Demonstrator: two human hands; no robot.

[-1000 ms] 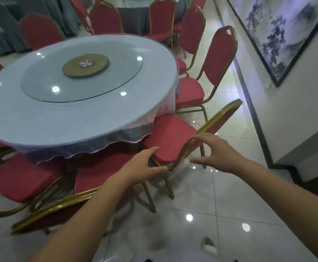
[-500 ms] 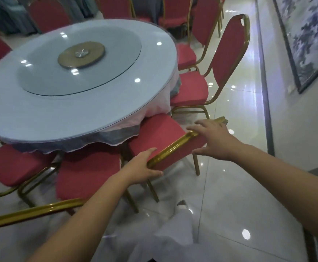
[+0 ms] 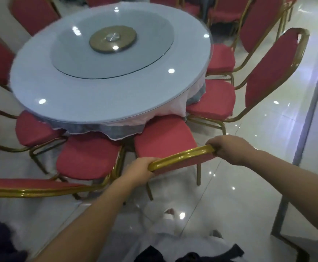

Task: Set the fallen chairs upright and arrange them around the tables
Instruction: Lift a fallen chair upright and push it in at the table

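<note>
Red-cushioned chair with the gold metal frame (image 3: 165,140) is up on its legs right at the round white-clothed table (image 3: 90,99), with the front of the seat just at the hanging hem of the cloth. You've got both hands on its gold top rail. Your left hand (image 3: 138,172) is wrapped round the left end and your right hand (image 3: 228,148) is curled over the right end. It's slotted between a left-hand red chair (image 3: 88,157) and a right-hand red chair (image 3: 211,103), seats close together. The round glass turntable (image 3: 112,48) sits mid-table.
</note>
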